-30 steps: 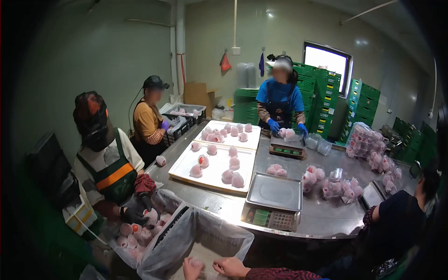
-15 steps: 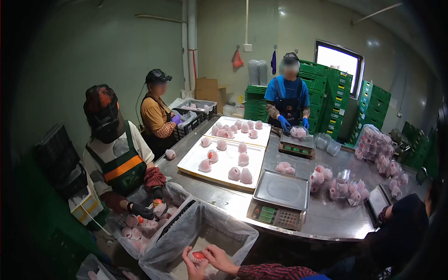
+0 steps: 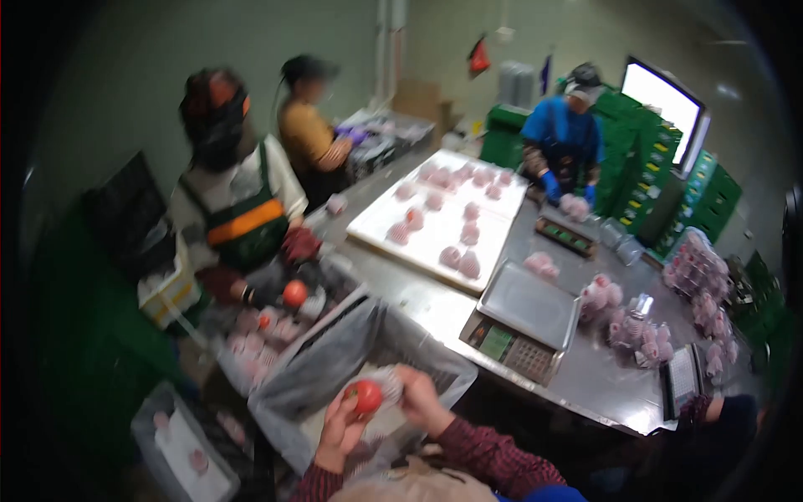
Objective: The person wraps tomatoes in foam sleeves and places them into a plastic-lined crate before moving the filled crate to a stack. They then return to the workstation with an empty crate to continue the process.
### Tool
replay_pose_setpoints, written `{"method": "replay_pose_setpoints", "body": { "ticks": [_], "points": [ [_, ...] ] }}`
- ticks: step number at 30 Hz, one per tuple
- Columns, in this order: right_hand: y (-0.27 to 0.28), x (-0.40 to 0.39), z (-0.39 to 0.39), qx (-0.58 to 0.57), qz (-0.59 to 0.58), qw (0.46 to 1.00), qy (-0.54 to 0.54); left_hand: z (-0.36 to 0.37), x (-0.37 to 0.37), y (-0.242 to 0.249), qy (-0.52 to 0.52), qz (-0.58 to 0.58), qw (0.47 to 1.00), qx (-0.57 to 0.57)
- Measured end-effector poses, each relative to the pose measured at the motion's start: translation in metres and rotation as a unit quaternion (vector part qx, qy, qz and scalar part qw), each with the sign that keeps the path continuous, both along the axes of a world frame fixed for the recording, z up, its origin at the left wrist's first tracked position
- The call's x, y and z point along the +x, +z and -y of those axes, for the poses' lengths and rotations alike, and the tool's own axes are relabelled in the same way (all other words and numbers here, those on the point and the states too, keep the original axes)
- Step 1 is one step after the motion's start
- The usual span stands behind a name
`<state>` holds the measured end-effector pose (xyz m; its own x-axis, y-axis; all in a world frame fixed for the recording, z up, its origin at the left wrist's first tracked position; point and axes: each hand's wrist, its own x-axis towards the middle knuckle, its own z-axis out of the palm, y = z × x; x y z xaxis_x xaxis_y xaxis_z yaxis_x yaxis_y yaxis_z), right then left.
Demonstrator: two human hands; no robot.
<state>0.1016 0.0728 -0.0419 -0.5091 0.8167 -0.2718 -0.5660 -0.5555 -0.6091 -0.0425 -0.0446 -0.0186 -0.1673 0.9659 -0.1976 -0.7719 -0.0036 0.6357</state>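
Observation:
Above the lined crate (image 3: 293,393) at the bottom centre, my left hand (image 3: 341,427) has its fingers round a red round fruit (image 3: 363,396). My right hand (image 3: 418,400) is closed on a pale foam net (image 3: 386,383), which touches the right side of the fruit. The red skin of the fruit is bare towards the camera. More netted fruit lies low in the crate, partly hidden behind my hands and blurred.
A co-worker (image 3: 242,209) at the left holds another red fruit (image 3: 294,293) over a neighbouring crate. White trays (image 3: 376,219) of netted fruit, a scale (image 3: 529,305) and clear packs (image 3: 600,294) stand on the metal table (image 3: 401,289). Two more people work behind it.
The view has tilted and shifted. My hands have risen, and the net has come off most of the fruit to the right. The left co-worker's fruit now shows bare.

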Motion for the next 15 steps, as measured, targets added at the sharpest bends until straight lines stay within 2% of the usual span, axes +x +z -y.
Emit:
{"method": "replay_pose_setpoints", "body": {
  "ticks": [1,3,6,7,9,10,12,13,14,15],
  "points": [
    [0.008,0.002,-0.001,-0.011,-0.024,1.0,0.016,0.006,0.001,0.004,-0.014,0.035,0.999,0.001],
    [0.007,0.003,0.002,0.0,0.041,0.999,-0.002,0.011,0.006,0.02,-0.053,0.077,0.994,0.053],
    [0.017,0.009,0.015,0.06,0.146,0.986,0.06,0.02,0.01,0.028,-0.03,0.078,0.995,0.045],
    [0.021,0.012,0.021,0.057,0.148,0.985,0.07,0.02,0.01,0.033,-0.021,0.081,0.996,0.042],
    [0.031,0.018,0.03,0.191,0.205,0.96,0.026,0.021,0.011,0.054,0.036,-0.003,0.997,0.075],
    [0.04,0.019,0.035,0.19,0.205,0.96,0.03,0.019,0.012,0.058,0.04,-0.002,0.997,0.073],
    [0.06,0.022,0.044,0.342,0.187,0.921,0.009,0.016,0.014,0.061,0.113,-0.103,0.985,0.079],
    [0.069,0.023,0.046,0.402,0.2,0.892,0.055,0.016,0.016,0.061,0.122,-0.117,0.983,0.073],
    [0.077,0.02,0.05,0.4,0.201,0.893,0.053,0.017,0.019,0.062,0.119,-0.117,0.983,0.072],
    [0.084,0.015,0.056,0.444,0.224,0.866,0.045,0.018,0.022,0.064,0.114,-0.123,0.984,0.056]
  ]
}}
